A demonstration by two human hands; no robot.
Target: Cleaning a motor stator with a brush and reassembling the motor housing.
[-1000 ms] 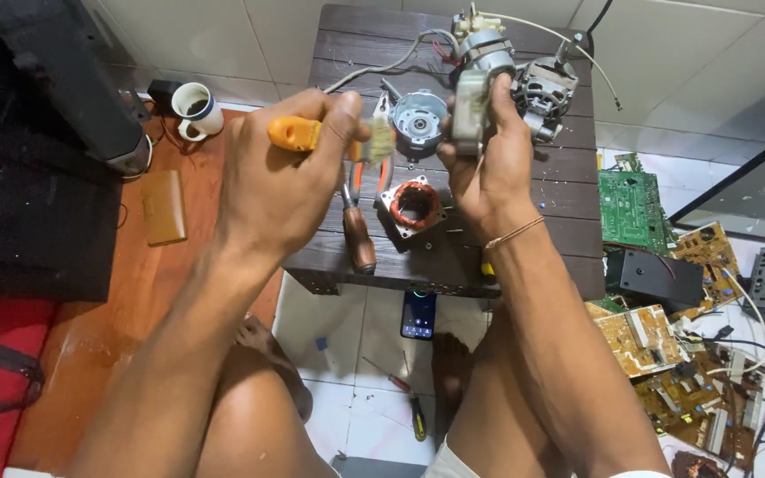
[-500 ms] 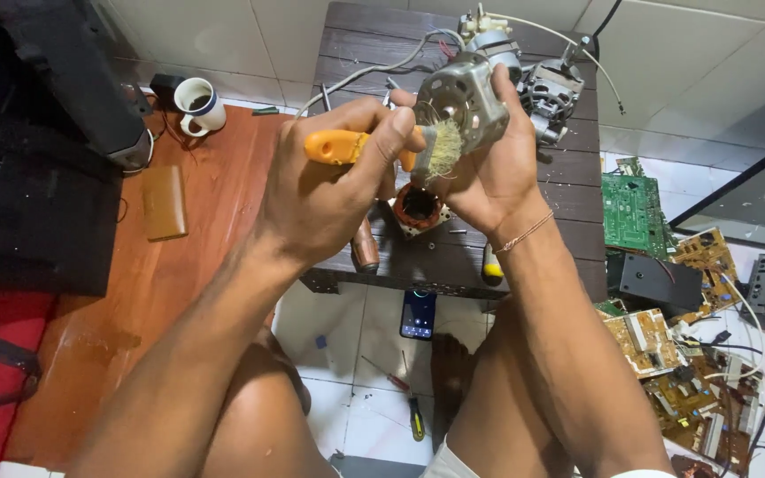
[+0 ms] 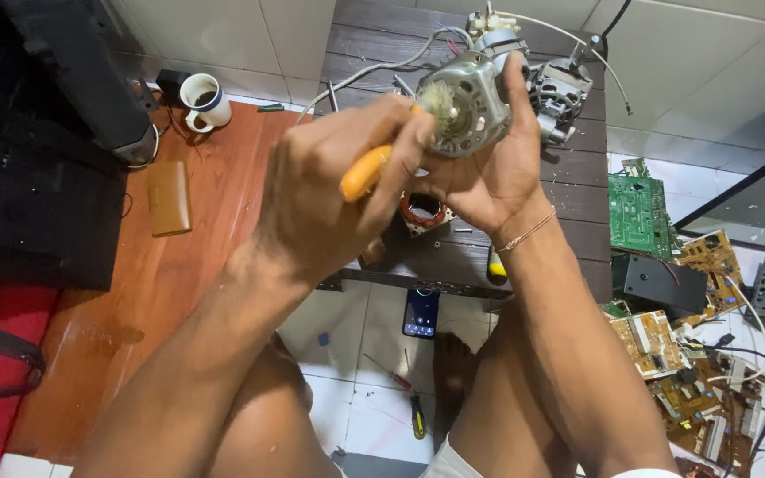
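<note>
The right hand [image 3: 489,173] grips a grey motor [image 3: 467,102] raised above the dark table [image 3: 577,230], its shaft end facing near-left. The left hand [image 3: 329,190] clenches an orange-handled brush [image 3: 367,173], bristles touching that end from the left.

The grey metal motor housing [image 3: 464,104] is held up above the dark table, its round open face turned toward the camera; the orange-handled brush [image 3: 367,171] (bristles pale, worn-looking) lies slanted, its tip touching that face.
</note>
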